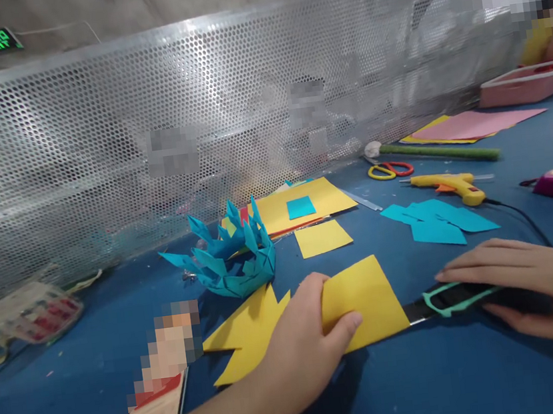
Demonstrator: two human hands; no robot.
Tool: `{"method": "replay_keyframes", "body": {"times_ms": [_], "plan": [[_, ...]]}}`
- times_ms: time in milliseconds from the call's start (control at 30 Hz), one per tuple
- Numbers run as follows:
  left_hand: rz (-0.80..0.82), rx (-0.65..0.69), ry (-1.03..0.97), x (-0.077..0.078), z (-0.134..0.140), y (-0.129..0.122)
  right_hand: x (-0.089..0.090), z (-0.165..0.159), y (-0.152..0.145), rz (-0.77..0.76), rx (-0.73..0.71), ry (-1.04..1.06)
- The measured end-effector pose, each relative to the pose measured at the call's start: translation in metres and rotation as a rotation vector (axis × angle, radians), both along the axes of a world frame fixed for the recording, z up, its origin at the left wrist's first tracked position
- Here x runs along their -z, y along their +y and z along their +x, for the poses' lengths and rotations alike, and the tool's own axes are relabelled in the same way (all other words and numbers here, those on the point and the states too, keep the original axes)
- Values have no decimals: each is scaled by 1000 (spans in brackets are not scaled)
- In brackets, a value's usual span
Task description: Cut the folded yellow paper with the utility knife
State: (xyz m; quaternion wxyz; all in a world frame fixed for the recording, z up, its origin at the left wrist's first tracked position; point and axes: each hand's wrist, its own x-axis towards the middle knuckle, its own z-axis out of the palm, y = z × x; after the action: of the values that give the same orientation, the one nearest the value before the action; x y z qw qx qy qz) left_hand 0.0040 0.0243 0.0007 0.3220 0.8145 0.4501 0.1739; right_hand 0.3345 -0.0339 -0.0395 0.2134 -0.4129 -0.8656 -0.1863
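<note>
Table: blue worktop (429, 383), with a perforated metal screen (195, 123) along its far edge.
Yellow sheet: folded yellow paper (368, 300) lies flat near the front of the table, its zigzag-cut end (244, 335) poking out to the left.
Left hand: left hand (298, 348) pinches the fold, thumb on top, pressing the paper down.
Right hand: right hand (533, 289) is wrapped around a utility knife (462, 297) with a teal guard; the blade seems to slip under the sheet's right edge, though the tip is hidden.
Paper crown: teal spiky folded piece (227, 260) sits just behind the sheet.
Glue gun: yellow glue gun (450, 187) lies well back to the right, beside the teal squares (434, 221) and scissors (390, 169).
Risk: the thumb sits in line with the blade, so a slip could nick it; loose pressure could tear the fold.
</note>
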Motion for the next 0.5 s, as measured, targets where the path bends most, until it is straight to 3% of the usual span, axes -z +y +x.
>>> {"method": "replay_keyframes", "body": {"times_ms": [100, 233, 367, 500], "plan": [[150, 46, 28, 5, -1, 1, 1, -3, 1, -62, 15, -65], [383, 229, 194, 9, -2, 6, 1, -5, 2, -140, -10, -125], [237, 408, 321, 5, -3, 13, 0, -9, 3, -118, -30, -242], [132, 372, 342, 4, -5, 12, 3, -12, 1, -57, -44, -321]]}}
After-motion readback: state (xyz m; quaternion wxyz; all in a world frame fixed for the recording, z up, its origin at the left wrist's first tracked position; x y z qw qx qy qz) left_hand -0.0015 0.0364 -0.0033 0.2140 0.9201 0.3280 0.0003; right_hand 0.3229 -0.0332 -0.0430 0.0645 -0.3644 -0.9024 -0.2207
